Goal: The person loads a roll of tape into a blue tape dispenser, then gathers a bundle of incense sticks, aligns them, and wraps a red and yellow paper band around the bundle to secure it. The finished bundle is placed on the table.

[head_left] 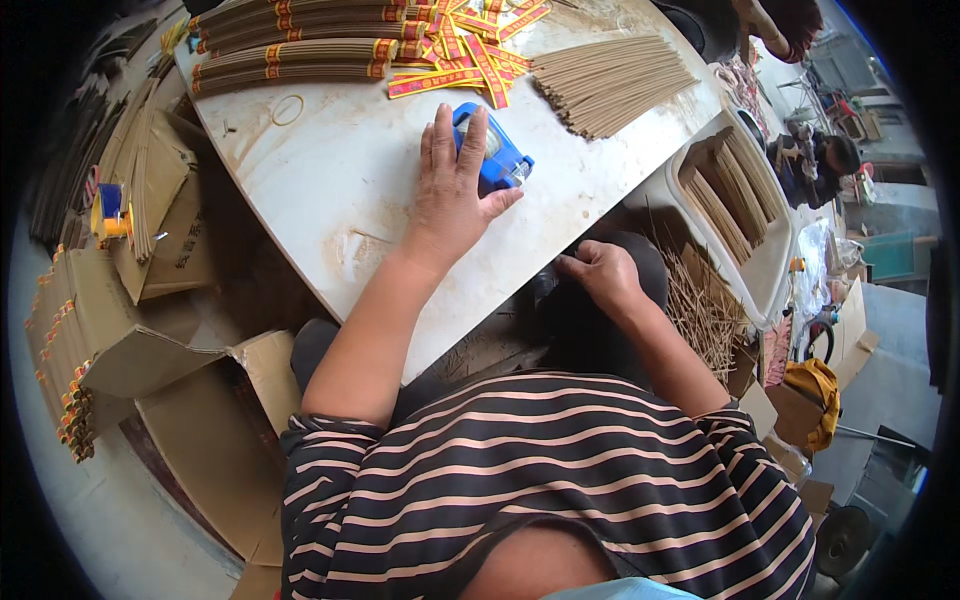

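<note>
On the white table, my left hand lies with its fingers stretched out against a blue tape dispenser. The forefinger reaches over the dispenser's side and the thumb points to its cutter end. My right hand is low by my right leg, just off the table's edge. Its fingers are curled, and what they hold, if anything, is hidden. Beyond the dispenser lie loose red and yellow paper labels. A fanned heap of brown incense sticks is to their right, banded incense bundles to their left.
A white plastic tub with incense sticks stands at the right, beside a pile of thin broken sticks. Cardboard boxes and stacked bundles fill the left. A rubber band lies on the table. Another person is farther off.
</note>
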Tool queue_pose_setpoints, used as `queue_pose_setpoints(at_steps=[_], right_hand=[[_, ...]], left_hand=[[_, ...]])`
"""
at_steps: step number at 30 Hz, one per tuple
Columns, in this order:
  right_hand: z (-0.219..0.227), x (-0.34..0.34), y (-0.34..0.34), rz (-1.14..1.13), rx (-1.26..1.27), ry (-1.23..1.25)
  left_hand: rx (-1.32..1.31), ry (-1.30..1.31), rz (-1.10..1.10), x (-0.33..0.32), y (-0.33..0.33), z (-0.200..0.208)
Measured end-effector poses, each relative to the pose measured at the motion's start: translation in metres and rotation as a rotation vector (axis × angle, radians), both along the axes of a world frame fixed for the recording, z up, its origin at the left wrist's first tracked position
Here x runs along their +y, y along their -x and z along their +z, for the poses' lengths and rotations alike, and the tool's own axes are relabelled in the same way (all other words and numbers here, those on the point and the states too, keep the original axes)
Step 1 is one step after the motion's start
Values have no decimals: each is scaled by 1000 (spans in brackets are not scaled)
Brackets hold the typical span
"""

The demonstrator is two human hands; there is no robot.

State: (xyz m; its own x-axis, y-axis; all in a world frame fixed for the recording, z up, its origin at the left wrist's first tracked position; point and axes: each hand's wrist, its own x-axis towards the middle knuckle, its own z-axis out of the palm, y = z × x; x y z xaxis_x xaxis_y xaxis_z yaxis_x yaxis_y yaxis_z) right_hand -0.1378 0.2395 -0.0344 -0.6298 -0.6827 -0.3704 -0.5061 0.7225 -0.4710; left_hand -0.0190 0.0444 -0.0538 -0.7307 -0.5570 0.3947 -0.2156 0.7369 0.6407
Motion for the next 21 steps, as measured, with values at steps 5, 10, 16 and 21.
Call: queue_pose_setpoints(at_steps=[5, 10, 16, 21], right_hand=[[-14, 13, 18, 34, -242, 192], [-3, 14, 26, -183, -629, 333], [-2, 27, 30, -303, -1124, 653], [-21, 24, 26, -417, -1061, 591]], left_hand=[[-20, -32, -21, 4, 2, 5], [2, -19, -28, 2, -9, 14], [47, -56, 37, 7, -26, 25], [29, -42, 101, 16, -36, 30]])
